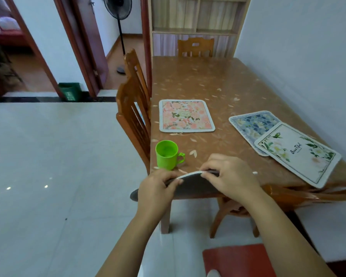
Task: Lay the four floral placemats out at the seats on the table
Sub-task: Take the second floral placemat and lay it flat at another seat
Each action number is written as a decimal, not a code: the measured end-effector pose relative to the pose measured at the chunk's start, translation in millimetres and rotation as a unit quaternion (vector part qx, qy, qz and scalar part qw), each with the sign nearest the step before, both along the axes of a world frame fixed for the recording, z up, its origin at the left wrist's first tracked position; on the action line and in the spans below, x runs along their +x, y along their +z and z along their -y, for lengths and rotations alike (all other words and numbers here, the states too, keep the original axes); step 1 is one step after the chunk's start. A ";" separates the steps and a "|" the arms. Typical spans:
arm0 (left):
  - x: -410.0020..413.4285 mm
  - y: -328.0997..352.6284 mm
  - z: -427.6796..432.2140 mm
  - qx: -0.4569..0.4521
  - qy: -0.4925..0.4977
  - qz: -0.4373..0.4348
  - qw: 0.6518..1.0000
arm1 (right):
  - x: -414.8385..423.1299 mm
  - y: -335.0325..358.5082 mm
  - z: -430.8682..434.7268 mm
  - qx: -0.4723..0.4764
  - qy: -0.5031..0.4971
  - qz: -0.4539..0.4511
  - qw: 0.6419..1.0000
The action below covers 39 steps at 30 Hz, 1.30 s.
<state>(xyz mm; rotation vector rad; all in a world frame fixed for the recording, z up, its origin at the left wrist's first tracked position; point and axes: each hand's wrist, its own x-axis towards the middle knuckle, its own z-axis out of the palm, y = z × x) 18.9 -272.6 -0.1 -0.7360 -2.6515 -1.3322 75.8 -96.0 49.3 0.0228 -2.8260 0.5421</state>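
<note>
Holding a placemat (192, 186) dark underside up over the near edge of the table (198, 80), both hands pinching its white-trimmed far rim.

The left hand (156, 188) and right hand (228, 176) reach forward side by side, knuckles up, fingers curled over the rim with thumbs beneath. A green cup (167, 154) stands just beyond the left hand. Farther on, a pink placemat (186, 115) lies flat beside a wooden chair (134, 108). Near the wall, a white placemat (298, 154) overlaps a blue placemat (252, 122).
</note>
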 end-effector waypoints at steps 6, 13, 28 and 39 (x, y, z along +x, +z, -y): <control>-14.1 2.7 89.3 -0.026 0.042 -0.012 0.999 | -26.6 -5.6 85.2 -0.013 0.038 0.025 0.999; -42.5 -4.3 169.9 -0.029 0.132 0.000 0.991 | -78.3 -11.2 165.0 0.000 0.105 0.032 0.994; -230.6 -6.5 282.4 -0.032 0.213 0.061 0.975 | -300.7 -30.8 280.0 -0.017 0.164 0.066 0.984; -389.2 1.2 309.6 -0.021 0.228 0.069 0.971 | -463.7 -20.4 308.1 -0.049 0.154 0.118 0.980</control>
